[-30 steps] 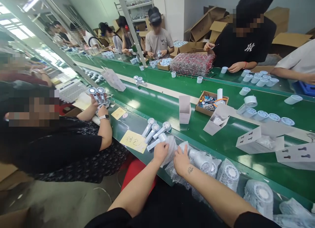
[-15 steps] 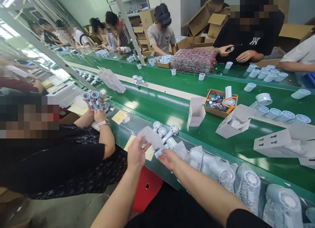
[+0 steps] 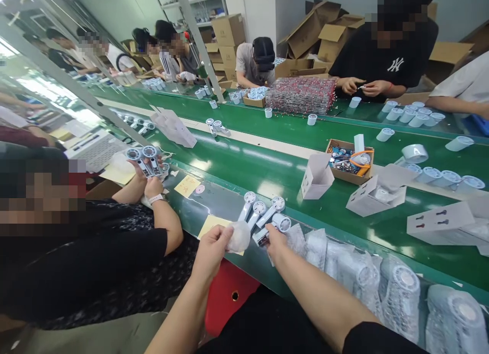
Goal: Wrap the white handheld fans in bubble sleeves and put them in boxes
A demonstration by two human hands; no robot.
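My left hand [image 3: 214, 244] pinches a translucent bubble-wrap bag [image 3: 239, 236] between thumb and fingers, just above the near edge of the bench. To its right, my right hand [image 3: 275, 240] is closed on a pale blue handheld fan [image 3: 262, 236]; its palm and some fingers are hidden from view. Beyond both hands lie three more handheld fans [image 3: 256, 216], their round heads pointing away from me. Beside my right forearm stands a row of bubble-wrapped fans [image 3: 401, 293]. Under the bag, a yellow paper [image 3: 211, 224] lies on the bench.
On the green conveyor belt [image 3: 244, 165] stand open white boxes [image 3: 317, 178] and a cardboard tray of small parts [image 3: 349, 160]. At my left, a co-worker's hands [image 3: 151, 183] hold two fans. Other people sit across the belt, near pale blue cups [image 3: 416, 114] and a wire-like bundle [image 3: 301, 95].
My right hand has left the bag, moved slightly right and closed on a fan. The bag, spread between both hands before, now hangs bunched in my left hand alone.
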